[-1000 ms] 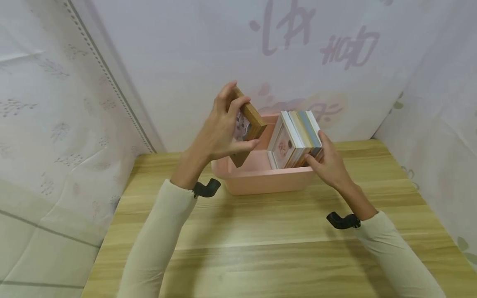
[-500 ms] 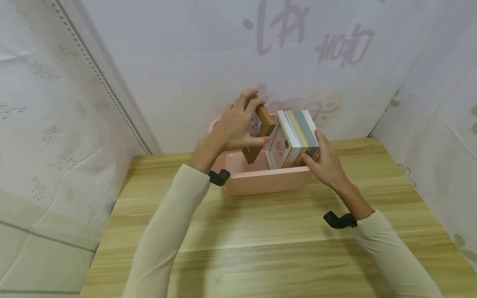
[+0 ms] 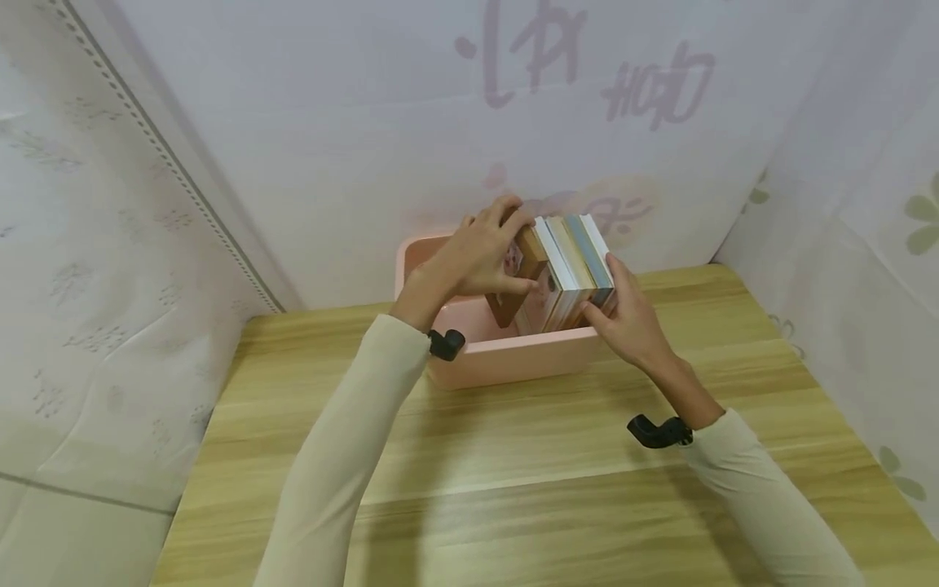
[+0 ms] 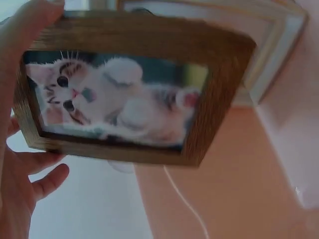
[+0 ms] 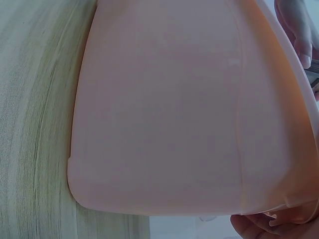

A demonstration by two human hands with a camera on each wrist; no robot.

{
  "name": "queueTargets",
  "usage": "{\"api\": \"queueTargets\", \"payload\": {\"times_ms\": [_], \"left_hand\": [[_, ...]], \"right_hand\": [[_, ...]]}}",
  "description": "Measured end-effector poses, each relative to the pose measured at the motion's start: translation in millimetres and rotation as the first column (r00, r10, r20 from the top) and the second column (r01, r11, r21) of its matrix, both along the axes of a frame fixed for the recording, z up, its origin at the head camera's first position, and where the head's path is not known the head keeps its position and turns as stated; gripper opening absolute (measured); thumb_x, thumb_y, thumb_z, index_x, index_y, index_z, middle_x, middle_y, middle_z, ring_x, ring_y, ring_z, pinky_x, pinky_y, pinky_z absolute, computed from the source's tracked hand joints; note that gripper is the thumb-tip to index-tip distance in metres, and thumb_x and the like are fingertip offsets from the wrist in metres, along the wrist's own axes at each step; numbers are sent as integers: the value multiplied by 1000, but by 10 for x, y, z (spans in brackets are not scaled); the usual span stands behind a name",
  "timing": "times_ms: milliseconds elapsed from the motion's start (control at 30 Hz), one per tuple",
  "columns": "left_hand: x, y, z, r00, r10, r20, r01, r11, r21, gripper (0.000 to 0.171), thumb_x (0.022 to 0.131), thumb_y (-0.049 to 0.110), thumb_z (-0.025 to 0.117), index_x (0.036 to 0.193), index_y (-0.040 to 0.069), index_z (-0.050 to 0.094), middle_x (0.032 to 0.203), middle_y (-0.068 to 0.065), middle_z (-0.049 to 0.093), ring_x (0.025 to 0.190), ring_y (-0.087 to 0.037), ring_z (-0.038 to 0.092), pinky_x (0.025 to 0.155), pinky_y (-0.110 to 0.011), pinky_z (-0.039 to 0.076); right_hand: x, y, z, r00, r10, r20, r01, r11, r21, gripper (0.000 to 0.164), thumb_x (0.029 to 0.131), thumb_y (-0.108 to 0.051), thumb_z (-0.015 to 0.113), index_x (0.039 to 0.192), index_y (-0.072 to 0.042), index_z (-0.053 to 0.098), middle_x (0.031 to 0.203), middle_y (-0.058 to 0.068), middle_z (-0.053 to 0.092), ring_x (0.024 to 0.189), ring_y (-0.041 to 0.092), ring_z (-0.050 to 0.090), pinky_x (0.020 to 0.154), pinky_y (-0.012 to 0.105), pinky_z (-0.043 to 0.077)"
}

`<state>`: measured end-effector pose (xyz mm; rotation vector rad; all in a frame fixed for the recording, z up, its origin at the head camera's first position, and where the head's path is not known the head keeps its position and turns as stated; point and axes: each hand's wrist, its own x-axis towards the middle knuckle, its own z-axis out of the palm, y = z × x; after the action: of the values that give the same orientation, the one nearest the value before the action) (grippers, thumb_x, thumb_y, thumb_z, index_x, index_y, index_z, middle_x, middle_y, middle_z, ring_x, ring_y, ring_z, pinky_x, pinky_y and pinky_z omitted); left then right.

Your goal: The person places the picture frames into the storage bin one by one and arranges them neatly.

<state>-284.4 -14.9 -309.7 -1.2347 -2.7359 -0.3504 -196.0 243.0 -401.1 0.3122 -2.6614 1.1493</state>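
Observation:
My left hand [image 3: 477, 257] grips a brown wooden picture frame [image 3: 534, 254] by its edges, thumb at the near side and fingers over the top. A kitten photo [image 4: 119, 102] fills that frame in the left wrist view. It is tilted, its lower corner inside a pink plastic bin [image 3: 513, 365], right at the left side of a row of picture frames [image 3: 574, 254]. White, tan and blue-grey edges show along this row, which leans in the bin's right part. At the row's right end, my right hand [image 3: 634, 322] holds it between thumb and fingers.
The bin stands at the back of a wood-grain table [image 3: 528, 489], close to a printed cloth backdrop [image 3: 330, 163]. Patterned cloth [image 3: 95, 244] also hangs at the left. Each wrist carries a black curved camera mount [image 3: 656, 432].
My left hand has carried the brown picture frame to the right and slightly down, up against the row. The right hand keeps its hold; the head view has shifted slightly.

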Motion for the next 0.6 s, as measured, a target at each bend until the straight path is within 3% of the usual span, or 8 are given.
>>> {"api": "queueTargets", "payload": {"times_ms": [133,433,600], "left_hand": [[-46,20,27,999,3,32,-2,999,-33,87,75,64,73,139,16,40,149,-11,28,122,-32,48,93,-50,42],[-227,158,40,999,2,36,3,991,-132,90,76,66,71,144,17,37,153,-12,25,132,-35,42,100,-53,41],[-276,172,-21,998,3,65,6,990,-142,88,76,64,73,142,17,39,155,-12,23,133,-38,42,102,-54,40]], "right_hand": [[-4,-6,-8,1000,-4,-1,4,1000,-7,83,93,-26,62,158,-4,15,159,24,25,134,45,39,94,63,43],[-6,21,-8,1000,-21,14,21,1000,-1,84,93,-25,62,159,-6,14,160,22,24,133,44,40,92,62,43],[-26,9,-10,1000,-19,25,19,1000,-1,84,93,-26,63,159,-7,15,161,21,23,142,43,32,105,65,36]]}}
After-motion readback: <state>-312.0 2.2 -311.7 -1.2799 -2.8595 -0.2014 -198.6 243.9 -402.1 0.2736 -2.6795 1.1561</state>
